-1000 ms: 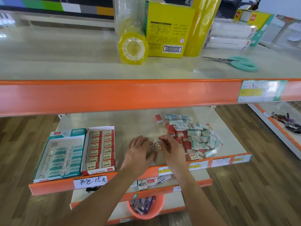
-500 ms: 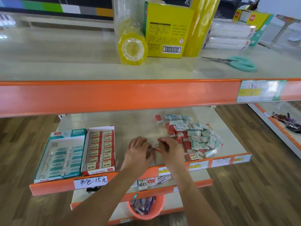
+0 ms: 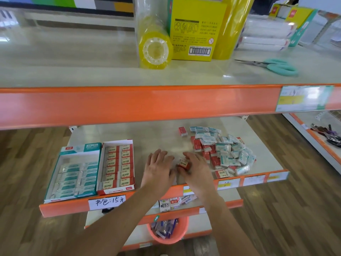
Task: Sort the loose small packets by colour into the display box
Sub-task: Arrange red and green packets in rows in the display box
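the right hand [image 3: 197,168] curls its grip round a small red-and-cream packet [image 3: 183,164] on the cream shelf [image 3: 151,135], likely squaring it before it goes to the red cardboard display box [image 3: 118,166]. the left hand [image 3: 158,168] lies flat and open beside it, steadying. the teal display box [image 3: 73,174] takes the other colour. the mixed heap of red and teal packets [image 3: 223,150] waits just right. the fingertips under the packet are hidden.

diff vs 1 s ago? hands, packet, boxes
The red packet between the hands has turned: a second ago its pale face showed, now its red side is up, with the right hand curled round it. The left hand stays flat on the shelf beside it. The loose pile, red box and teal box are unchanged.
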`<state>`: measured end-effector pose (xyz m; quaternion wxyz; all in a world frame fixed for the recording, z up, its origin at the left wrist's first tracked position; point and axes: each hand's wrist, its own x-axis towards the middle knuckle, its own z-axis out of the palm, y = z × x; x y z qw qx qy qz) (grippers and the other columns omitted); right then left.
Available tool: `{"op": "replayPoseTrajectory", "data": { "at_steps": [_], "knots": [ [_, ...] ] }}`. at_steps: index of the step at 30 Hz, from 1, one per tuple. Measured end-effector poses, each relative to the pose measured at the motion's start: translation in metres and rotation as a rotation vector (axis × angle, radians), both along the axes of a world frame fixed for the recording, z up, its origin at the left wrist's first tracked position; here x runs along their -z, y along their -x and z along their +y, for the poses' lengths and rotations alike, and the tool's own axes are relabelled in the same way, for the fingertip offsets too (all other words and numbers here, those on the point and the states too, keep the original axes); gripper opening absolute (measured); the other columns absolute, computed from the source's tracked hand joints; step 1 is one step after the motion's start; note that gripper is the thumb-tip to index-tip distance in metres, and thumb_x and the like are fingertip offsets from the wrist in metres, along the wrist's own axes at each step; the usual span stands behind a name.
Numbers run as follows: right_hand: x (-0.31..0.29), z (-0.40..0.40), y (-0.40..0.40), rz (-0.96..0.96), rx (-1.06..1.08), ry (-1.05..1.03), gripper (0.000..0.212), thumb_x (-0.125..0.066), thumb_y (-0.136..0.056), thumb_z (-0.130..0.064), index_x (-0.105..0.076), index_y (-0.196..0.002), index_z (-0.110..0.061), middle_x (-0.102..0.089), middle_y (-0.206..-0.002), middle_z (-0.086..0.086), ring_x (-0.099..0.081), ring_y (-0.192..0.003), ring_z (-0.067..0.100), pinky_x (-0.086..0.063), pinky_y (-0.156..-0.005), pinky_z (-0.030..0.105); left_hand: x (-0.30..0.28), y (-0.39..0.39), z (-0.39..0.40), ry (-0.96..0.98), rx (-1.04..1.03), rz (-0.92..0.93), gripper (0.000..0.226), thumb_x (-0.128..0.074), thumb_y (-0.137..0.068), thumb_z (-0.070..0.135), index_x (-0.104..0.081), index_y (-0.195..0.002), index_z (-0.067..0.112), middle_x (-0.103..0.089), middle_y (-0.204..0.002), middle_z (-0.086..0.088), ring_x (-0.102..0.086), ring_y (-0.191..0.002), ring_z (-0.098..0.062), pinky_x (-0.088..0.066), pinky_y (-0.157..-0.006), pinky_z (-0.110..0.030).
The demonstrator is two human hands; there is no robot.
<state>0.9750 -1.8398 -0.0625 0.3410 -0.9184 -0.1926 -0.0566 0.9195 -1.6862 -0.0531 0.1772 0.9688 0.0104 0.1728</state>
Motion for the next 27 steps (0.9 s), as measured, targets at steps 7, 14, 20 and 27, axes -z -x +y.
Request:
{"op": "replayPoseTrajectory", "data": {
  "at_steps": [7,14,20,27],
  "knots": [
    [-0.003,0.003,0.002,-0.087,0.023,0.009,0.053,-0.076,-0.083,-0.038,-0.059,-0.131,-0.023,-0.071,-0.104,-0.007,-0.058,-0.112,0.017,-0.045,-0.087,0.021,-0.013,0.005,0.014,-0.089,0.012,-0.005,0.034,-0.061,-0.083,0.026,-0.062,-0.116,0.019,-0.055,-0.127,-0.007,-0.042,-0.128,-0.03,-0.032,-0.11,-0.049],
    [-0.025,0.022,0.012,-0.118,-0.041,-0.054,0.06,-0.079,-0.081,-0.033,-0.058,-0.136,-0.025,-0.067,-0.093,-0.011,-0.057,-0.098,0.008,-0.046,-0.076,0.017,-0.024,0.012,0.037,-0.101,0.006,-0.054,0.035,-0.069,-0.077,0.021,-0.064,-0.111,0.015,-0.058,-0.123,-0.01,-0.046,-0.126,-0.034,-0.038,-0.104,-0.055],
    [-0.036,0.047,0.017,-0.202,-0.087,-0.048,0.054,-0.079,-0.081,-0.031,-0.063,-0.131,-0.02,-0.07,-0.088,-0.013,-0.06,-0.097,0.011,-0.05,-0.087,0.027,-0.03,0.021,0.066,-0.127,-0.031,-0.049,0.036,-0.066,-0.078,0.023,-0.062,-0.113,0.017,-0.056,-0.124,-0.009,-0.043,-0.128,-0.033,-0.036,-0.105,-0.056],
    [-0.043,0.08,0.025,-0.195,-0.14,-0.026,0.052,-0.078,-0.082,-0.036,-0.062,-0.13,-0.024,-0.07,-0.092,-0.016,-0.058,-0.1,0.01,-0.046,-0.097,0.031,-0.033,0.04,0.099,-0.098,-0.104,-0.079,0.037,-0.069,-0.073,0.019,-0.064,-0.109,0.015,-0.06,-0.118,-0.009,-0.048,-0.123,-0.035,-0.039,-0.101,-0.054]
  ]
}}
